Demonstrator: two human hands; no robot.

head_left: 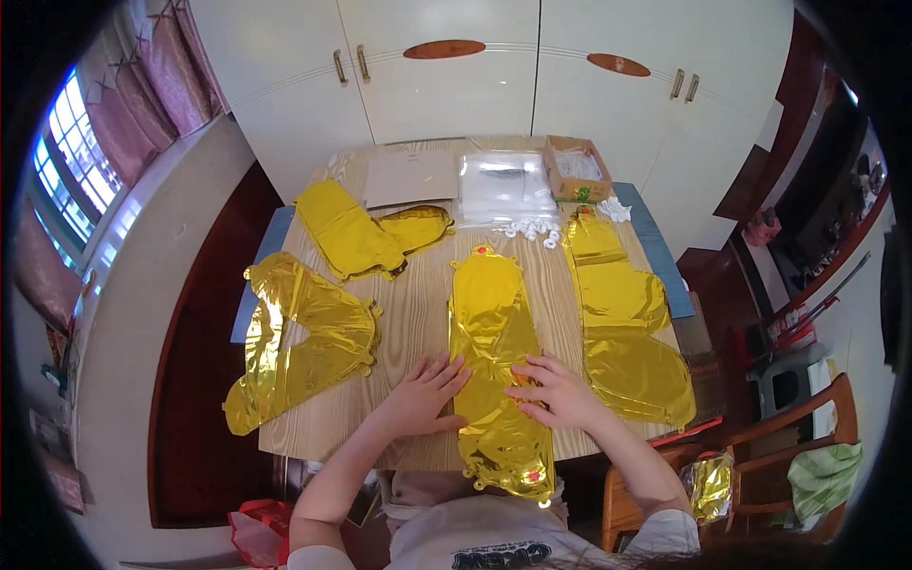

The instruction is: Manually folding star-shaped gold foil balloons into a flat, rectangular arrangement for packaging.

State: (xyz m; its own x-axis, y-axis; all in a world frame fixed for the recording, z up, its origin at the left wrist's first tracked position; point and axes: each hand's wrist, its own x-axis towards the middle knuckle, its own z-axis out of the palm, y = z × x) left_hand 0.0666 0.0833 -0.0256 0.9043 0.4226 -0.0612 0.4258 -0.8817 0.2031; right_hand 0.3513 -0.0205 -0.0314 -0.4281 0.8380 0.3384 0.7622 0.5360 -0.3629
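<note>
A long gold foil balloon (494, 328), flat and uninflated, lies in front of me with its near end over the table's edge. Red spots show at its far and near ends. My left hand (432, 391) rests on the table with fingers spread, the fingertips at the balloon's left edge. My right hand (553, 389) lies on its right side, fingers apart and pressing the foil. Another flat gold foil balloon (309, 332) lies to the left, near my left hand. More gold foil (627, 313) is spread along the right of the table.
At the far left lies folded gold foil (351, 228). Toward the back are a grey-beige sheet (410, 177), clear plastic bags (505, 185), small white pieces (532, 231) and a cardboard box (578, 166). A wooden chair (803, 423) stands at the right, beside the wooden table (413, 294).
</note>
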